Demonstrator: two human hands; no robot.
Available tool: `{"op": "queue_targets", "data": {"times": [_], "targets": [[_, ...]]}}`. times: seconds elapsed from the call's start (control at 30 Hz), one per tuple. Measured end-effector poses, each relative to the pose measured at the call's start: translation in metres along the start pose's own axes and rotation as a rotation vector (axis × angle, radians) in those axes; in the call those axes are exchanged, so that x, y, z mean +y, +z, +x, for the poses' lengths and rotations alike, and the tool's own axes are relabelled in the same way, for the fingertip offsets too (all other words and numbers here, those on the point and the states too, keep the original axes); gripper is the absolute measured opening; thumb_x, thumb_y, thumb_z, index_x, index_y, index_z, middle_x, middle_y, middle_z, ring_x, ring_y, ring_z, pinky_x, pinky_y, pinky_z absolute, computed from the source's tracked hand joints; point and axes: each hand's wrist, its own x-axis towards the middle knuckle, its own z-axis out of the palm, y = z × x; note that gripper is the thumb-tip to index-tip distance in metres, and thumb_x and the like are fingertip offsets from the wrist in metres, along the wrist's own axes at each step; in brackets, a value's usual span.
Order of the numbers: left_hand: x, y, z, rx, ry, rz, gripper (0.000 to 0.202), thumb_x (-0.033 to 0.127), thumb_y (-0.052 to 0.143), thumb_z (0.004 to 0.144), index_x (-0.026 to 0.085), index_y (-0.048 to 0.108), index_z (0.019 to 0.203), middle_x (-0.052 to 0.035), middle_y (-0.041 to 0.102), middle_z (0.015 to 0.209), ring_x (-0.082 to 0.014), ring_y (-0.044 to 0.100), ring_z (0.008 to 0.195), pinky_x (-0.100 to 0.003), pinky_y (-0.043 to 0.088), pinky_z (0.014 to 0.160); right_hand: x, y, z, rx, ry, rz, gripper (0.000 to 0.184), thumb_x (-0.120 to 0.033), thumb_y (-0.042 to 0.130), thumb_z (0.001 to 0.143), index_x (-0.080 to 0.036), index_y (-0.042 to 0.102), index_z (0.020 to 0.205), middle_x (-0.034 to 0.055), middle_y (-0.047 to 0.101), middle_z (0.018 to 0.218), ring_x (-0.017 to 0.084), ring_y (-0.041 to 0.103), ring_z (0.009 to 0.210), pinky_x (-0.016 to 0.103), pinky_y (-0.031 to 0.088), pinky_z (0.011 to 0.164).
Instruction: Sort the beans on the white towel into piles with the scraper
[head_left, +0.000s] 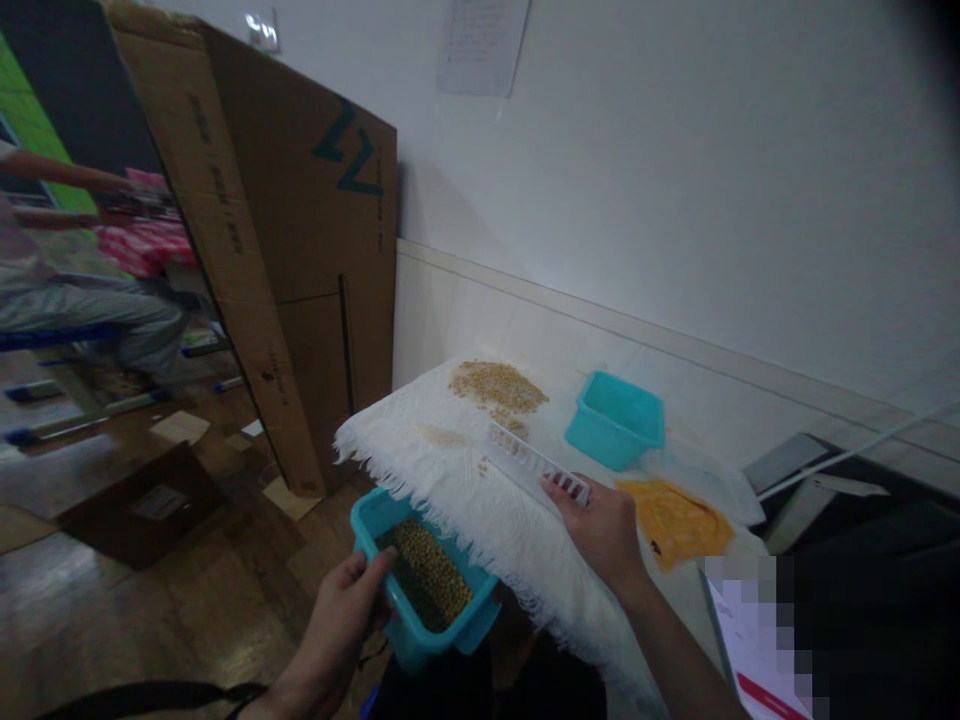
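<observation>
My left hand [349, 605] grips the near-left rim of a teal plastic basket [484, 590], thumb over the edge. The basket is tilted below the table's front edge, with yellowish beans [431, 560] and some darker green ones inside. My right hand [600, 525] is closed round one end of a white slotted plastic strip [536, 462], which reaches over the cloth. Beyond its far end a heap of yellowish beans [499, 385] lies on a white fringed cloth [420, 400], with a few loose beans nearer me.
A second teal basket [619, 400] stands by the wall, near an orange cloth [675, 515]. Dark equipment [832, 510] and papers [750, 640] lie at right. A tall cardboard box [300, 220] stands at left; beyond it a person [60, 270] sits. Cardboard pieces [142, 500] lie on the floor.
</observation>
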Motion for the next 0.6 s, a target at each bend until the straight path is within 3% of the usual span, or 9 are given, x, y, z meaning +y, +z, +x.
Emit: {"op": "queue_targets", "data": {"times": [0.13,0.33,0.6], "targets": [[0.0,0.0,0.0,0.009,-0.008,0.024,0.042,0.058,0.073,0.068,0.021,0.056,0.059,0.0054,0.054,0.044,-0.0099,0.045,0.04,-0.022,0.036,0.042,-0.001,-0.002,-0.004,-0.041,-0.011,0.077,0.033,-0.045,0.061,0.089,-0.019,0.078,0.079,0.0015,0.07,0.056,0.016,0.064,0.047,0.022,0.045,0.049],[0.009,0.002,-0.006,0.003,-0.015,0.024,0.04,0.056,0.075,0.066,0.021,0.056,0.06,0.0061,0.053,0.044,-0.0097,0.045,0.04,-0.023,0.035,0.042,0.004,0.003,-0.011,-0.057,-0.011,0.153,0.025,-0.04,0.064,0.088,-0.021,0.079,0.088,0.0025,0.078,0.073,0.019,0.073,0.062,0.023,0.054,0.056],[0.008,0.003,-0.005,0.025,-0.01,0.031,0.041,0.055,0.074,0.066,0.021,0.053,0.057,0.0062,0.051,0.042,-0.0098,0.045,0.039,-0.023,0.035,0.042,-0.009,0.003,-0.031,0.011,-0.151,0.198,0.018,-0.031,0.066,0.088,-0.02,0.079,0.087,0.0043,0.08,0.082,0.02,0.077,0.071,0.024,0.06,0.067]]}}
